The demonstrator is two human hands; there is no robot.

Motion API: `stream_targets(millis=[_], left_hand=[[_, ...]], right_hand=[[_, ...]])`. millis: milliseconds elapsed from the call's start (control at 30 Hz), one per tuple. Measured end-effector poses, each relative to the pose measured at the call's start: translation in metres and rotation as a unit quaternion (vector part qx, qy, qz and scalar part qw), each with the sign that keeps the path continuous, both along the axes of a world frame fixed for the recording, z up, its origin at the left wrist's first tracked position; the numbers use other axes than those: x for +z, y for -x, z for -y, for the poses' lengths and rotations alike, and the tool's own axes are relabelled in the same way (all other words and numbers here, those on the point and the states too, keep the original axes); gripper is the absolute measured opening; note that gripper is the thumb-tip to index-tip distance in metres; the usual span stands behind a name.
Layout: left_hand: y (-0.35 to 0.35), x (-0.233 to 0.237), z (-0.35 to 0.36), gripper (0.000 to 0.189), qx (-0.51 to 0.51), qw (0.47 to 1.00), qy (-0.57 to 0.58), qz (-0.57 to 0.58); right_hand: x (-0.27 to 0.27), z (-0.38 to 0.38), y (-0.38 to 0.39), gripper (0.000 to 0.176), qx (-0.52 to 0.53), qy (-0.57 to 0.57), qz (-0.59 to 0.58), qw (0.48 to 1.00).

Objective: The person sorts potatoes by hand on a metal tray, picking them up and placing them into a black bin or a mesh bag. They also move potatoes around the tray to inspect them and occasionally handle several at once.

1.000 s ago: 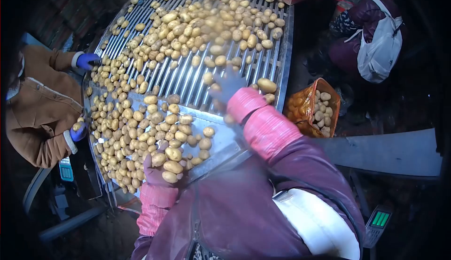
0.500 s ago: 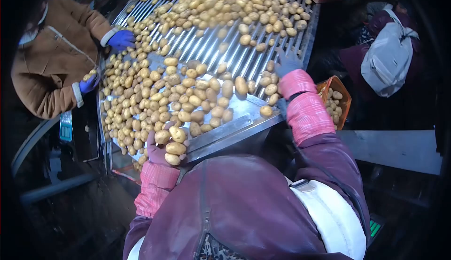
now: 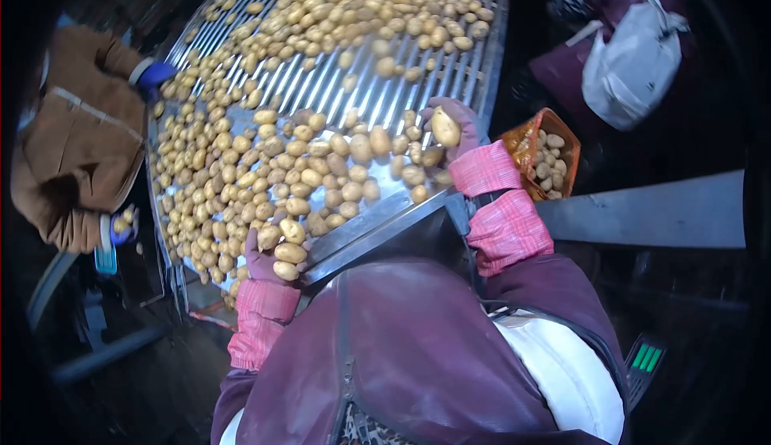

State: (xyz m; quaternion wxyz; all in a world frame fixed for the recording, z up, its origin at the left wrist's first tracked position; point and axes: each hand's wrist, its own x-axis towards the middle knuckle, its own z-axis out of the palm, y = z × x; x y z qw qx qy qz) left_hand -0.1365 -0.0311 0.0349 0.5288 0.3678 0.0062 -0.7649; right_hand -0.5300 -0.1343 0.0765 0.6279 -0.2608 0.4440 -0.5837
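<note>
Right hand [image 3: 459, 133] grips one potato [image 3: 445, 127] at the surface's [image 3: 365, 228] right edge; left hand [image 3: 263, 262] cups three potatoes [image 3: 290, 252] at the near edge — the orange bag [image 3: 518, 144] holds some, but most lie unpicked, seemingly.

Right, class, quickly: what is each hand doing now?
Left hand: holding three small yellow-brown potatoes.
Right hand: closed on one oval yellow-brown potato.
</note>
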Motion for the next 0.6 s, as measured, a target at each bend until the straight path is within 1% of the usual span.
stream_targets(millis=[33, 67, 100, 133, 167, 200, 233, 267, 300, 333, 433, 533, 567, 600], left_hand=[[-0.005, -0.006, 0.002, 0.067, -0.045, 0.998, 0.038, -0.021], [-0.011, -0.016, 0.002, 0.069, -0.12, 0.988, 0.074, -0.065], [-0.015, -0.019, 0.004, 0.069, -0.122, 0.989, 0.065, -0.045], [-0.011, -0.018, 0.007, 0.07, -0.127, 0.99, 0.057, -0.025], [-0.007, -0.014, 0.008, 0.07, -0.123, 0.992, 0.032, -0.026], [-0.002, -0.006, 0.008, 0.07, -0.115, 0.993, 0.007, -0.023], [-0.004, -0.008, 0.01, 0.068, -0.111, 0.993, -0.015, -0.024], [-0.004, -0.006, 0.011, 0.068, -0.125, 0.992, -0.009, -0.026], [-0.002, -0.007, 0.012, 0.069, -0.12, 0.993, -0.002, 0.0], [-0.001, -0.008, 0.013, 0.07, -0.113, 0.993, 0.004, 0.028], [0.001, -0.003, 0.016, 0.071, -0.135, 0.991, 0.005, 0.019], [0.005, 0.002, 0.017, 0.071, -0.135, 0.99, -0.001, 0.051], [0.0, -0.004, 0.017, 0.07, -0.145, 0.988, 0.015, 0.047], [0.001, -0.001, 0.018, 0.068, -0.128, 0.989, -0.016, 0.068]], right_hand=[[0.012, -0.011, 0.0, 0.041, -0.027, -0.03, 0.054, 0.998], [0.017, -0.019, 0.002, 0.043, -0.056, -0.058, 0.11, 0.991], [0.018, -0.024, 0.003, 0.043, -0.123, -0.059, 0.121, 0.983], [0.004, -0.025, 0.017, 0.04, -0.132, -0.008, 0.172, 0.976], [-0.008, -0.038, 0.031, 0.029, -0.172, -0.006, 0.097, 0.98], [-0.003, -0.048, 0.034, 0.028, -0.208, -0.009, 0.022, 0.978], [-0.015, -0.055, 0.053, 0.04, -0.217, -0.013, 0.028, 0.976], [-0.04, -0.055, 0.078, 0.03, -0.247, -0.012, -0.001, 0.969], [-0.065, -0.052, 0.104, 0.024, -0.272, -0.012, -0.029, 0.962], [-0.089, -0.049, 0.131, 0.025, -0.295, -0.024, -0.047, 0.954], [-0.103, -0.044, 0.185, 0.026, -0.348, -0.088, -0.094, 0.929], [-0.105, -0.036, 0.209, 0.029, -0.33, -0.105, -0.102, 0.933], [-0.104, -0.031, 0.208, 0.029, -0.305, -0.1, -0.101, 0.942], [-0.102, -0.025, 0.2, 0.03, -0.267, -0.087, -0.103, 0.954]])
